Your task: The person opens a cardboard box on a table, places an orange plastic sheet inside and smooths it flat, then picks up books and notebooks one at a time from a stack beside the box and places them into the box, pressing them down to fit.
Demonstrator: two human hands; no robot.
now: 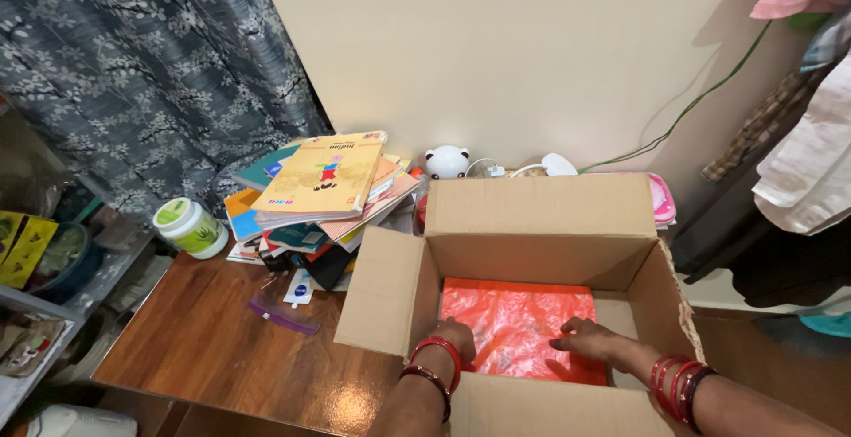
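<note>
Head view: left hand (454,335) and right hand (587,338), fingers spread flat, gripping nothing, pressing orange plastic-wrapped packet (519,317) inside open cardboard box (541,211).

The near wall of the cardboard box (567,406) hides the lower edge of the orange plastic-wrapped packet (519,322) and most of the left hand (456,338), whose fingers cannot be seen. Both forearms run off the bottom edge. The lower books in the book stack (324,193) are covered by those above. The hanging clothes (811,153) are cut off at the right.
</note>
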